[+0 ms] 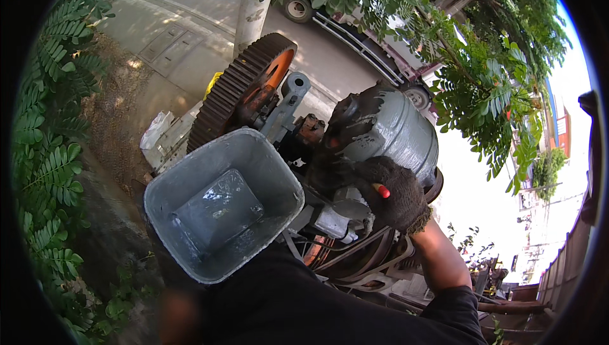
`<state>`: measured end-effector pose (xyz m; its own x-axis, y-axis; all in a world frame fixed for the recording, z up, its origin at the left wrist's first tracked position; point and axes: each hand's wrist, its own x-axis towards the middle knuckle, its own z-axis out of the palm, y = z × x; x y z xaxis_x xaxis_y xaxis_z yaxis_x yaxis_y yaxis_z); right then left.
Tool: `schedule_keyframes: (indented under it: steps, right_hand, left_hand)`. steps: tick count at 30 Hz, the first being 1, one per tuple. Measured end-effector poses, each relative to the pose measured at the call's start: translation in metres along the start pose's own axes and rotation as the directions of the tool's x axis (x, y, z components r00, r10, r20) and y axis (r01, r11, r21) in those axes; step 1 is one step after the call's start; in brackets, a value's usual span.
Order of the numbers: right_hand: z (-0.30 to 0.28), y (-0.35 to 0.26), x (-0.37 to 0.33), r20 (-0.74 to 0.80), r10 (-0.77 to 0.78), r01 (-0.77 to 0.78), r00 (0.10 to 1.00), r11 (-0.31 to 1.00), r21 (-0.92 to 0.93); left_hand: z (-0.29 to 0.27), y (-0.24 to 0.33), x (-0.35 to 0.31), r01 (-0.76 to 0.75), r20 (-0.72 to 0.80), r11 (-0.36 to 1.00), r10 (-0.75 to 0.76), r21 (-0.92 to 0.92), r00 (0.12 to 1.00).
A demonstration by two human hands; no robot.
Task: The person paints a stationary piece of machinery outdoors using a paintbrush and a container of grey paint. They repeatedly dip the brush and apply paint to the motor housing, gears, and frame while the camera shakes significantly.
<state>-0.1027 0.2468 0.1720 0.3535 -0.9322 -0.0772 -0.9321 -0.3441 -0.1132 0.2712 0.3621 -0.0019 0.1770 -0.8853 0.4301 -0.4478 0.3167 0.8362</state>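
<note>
My right hand (pixel 394 194), in a dark, stained work glove, is closed around a paintbrush; only its red handle end (pixel 381 190) shows, and its bristles are hidden. The hand is against the near side of a rounded metal housing (pixel 406 132), coated with wet-looking grey paint on one side and dark with patchy edges on the other. Left of it, a grey rectangular tub (pixel 190 243) is tilted toward me, with a little glossy grey paint (pixel 231 196) on its bottom. My left hand does not show; whether it supports the tub is hidden.
A large toothed gear (pixel 244 85) with an orange face stands behind the tub. Grey brackets, belts and a pulley (pixel 374 256) lie below my right hand. Leafy branches (pixel 51 155) crowd the left. Beyond are a pole (pixel 252 18) and a parked truck (pixel 368 47).
</note>
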Motion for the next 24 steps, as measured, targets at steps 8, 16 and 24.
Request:
schedule_keyframes:
  steps: [8, 16, 24]
  right_hand:
    - [-0.041, 0.02, -0.004, -0.405, -0.313, 0.211, 0.859, 0.938, -0.276]
    - [0.084, -0.02, -0.001, 0.157, -0.315, 0.332, 0.936, 0.938, -0.101]
    - [0.023, -0.011, 0.028, -0.265, -0.144, 0.134, 0.953, 0.989, -0.057]
  left_hand:
    - [0.012, 0.003, -0.017, 0.056, -0.04, 0.998, -0.056, 0.01, 0.998]
    - [0.003, -0.007, -0.021, 0.088, -0.008, 0.995, -0.088, 0.049, 0.996]
    - [0.003, -0.01, -0.041, 0.132, -0.031, 0.991, -0.131, 0.037, 0.991]
